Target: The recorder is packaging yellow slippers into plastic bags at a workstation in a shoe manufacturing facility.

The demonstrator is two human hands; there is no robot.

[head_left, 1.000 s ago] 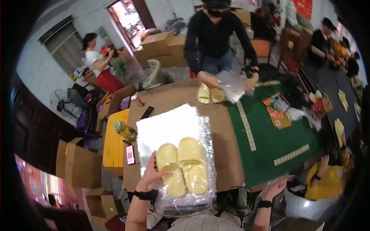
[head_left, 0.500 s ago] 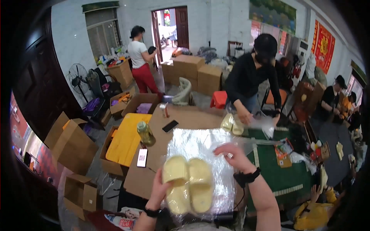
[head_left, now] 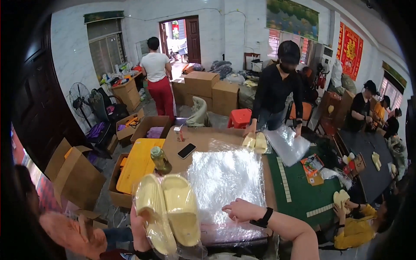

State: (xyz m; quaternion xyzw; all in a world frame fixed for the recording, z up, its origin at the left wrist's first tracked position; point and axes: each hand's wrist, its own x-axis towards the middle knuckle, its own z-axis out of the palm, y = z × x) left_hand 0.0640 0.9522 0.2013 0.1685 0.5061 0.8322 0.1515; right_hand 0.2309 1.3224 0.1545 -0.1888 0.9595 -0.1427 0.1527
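My left hand (head_left: 138,229) grips a pair of pale yellow slippers (head_left: 182,214) in a clear plastic bag, held up and tilted at the table's near left. The bagged slippers hide part of that hand. Under my right hand (head_left: 246,211) lies a stack of clear, shiny plastic bags (head_left: 223,175). The right hand is empty, its fingers partly stretched over the stack; whether they touch it I cannot tell. At the table's far edge, a co-worker's hand is at another yellow pair of slippers (head_left: 261,143), the other hand at a loose clear bag (head_left: 288,145).
A black phone (head_left: 186,151), a small carton (head_left: 178,133) and a green bottle (head_left: 160,161) stand or lie along the left side. Beyond are a yellow board (head_left: 141,162) and open cardboard boxes (head_left: 78,175). To the right is a green mat (head_left: 288,186) with white tiles.
My left hand has carried the bagged slippers left and raised them. My right hand has shifted down and left over the bags. The co-worker's clear bag now lies spread. Someone in orange appears lower left.
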